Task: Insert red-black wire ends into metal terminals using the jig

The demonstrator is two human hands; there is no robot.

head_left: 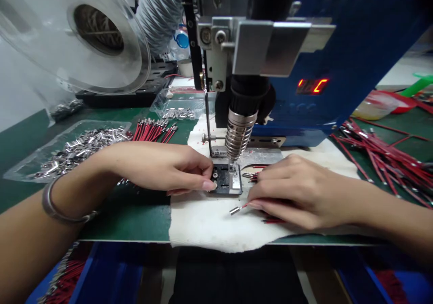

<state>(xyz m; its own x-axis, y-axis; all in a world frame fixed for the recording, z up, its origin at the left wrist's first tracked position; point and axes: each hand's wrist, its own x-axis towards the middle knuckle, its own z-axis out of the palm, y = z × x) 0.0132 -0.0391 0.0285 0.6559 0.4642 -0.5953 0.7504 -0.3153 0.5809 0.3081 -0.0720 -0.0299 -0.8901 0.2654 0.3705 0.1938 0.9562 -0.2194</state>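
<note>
Nearest the camera, the left forearm (30, 245), ringed by a bracelet (50, 200), leads to the left hand (165, 165), its thumb and fingers drawn together at the black fixture (223, 187) beneath the machine's coiled metal tip (240, 132); I cannot tell whether they grip anything. Between thumb and fingers, the right hand (297, 189) pinches a red wire (246, 205), whose silver end piece (234, 210) sits over the white cloth (203, 225), just in front of the fixture.

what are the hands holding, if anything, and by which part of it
The right hand pinches a red wire just behind its metal end. The left hand's fingertips are at the black fixture; whether they hold anything cannot be told.
</note>
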